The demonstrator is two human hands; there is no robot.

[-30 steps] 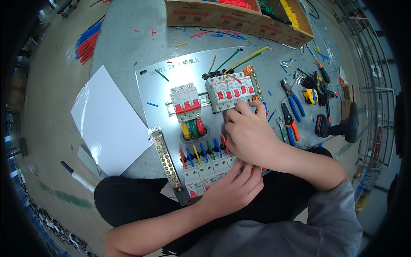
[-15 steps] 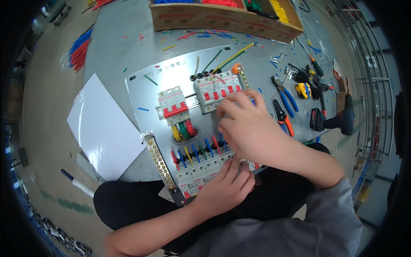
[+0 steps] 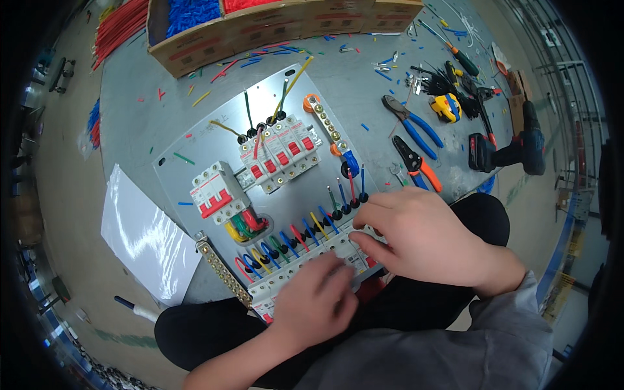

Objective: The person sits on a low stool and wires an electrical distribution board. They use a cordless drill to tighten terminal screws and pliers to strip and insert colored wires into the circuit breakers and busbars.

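A metal mounting plate (image 3: 302, 205) lies at an angle, its near edge by my lap. Along that edge runs a row of circuit breakers (image 3: 268, 290), with short coloured wires rising behind it. My right hand (image 3: 419, 240) is at the row's right end, thumb and forefinger closed by the breakers; whatever they pinch is hidden. Over the row's middle, my left hand (image 3: 315, 302) is smeared by motion. Farther up sit a larger breaker with red levers (image 3: 213, 195) and a second breaker group (image 3: 279, 155). Brass terminal bars (image 3: 224, 274) flank the plate.
A cardboard box (image 3: 279, 36) of coloured sleeves stands at the far edge. To the right lie blue-handled pliers (image 3: 416, 127), a wire stripper (image 3: 416, 162), a yellow tape measure (image 3: 446, 108) and a cordless drill (image 3: 513, 149). White paper (image 3: 146, 240) lies left of the plate.
My right hand has come down from the upper breakers to the near row's right end. My left hand has shifted left and down. The plate now appears turned counterclockwise.
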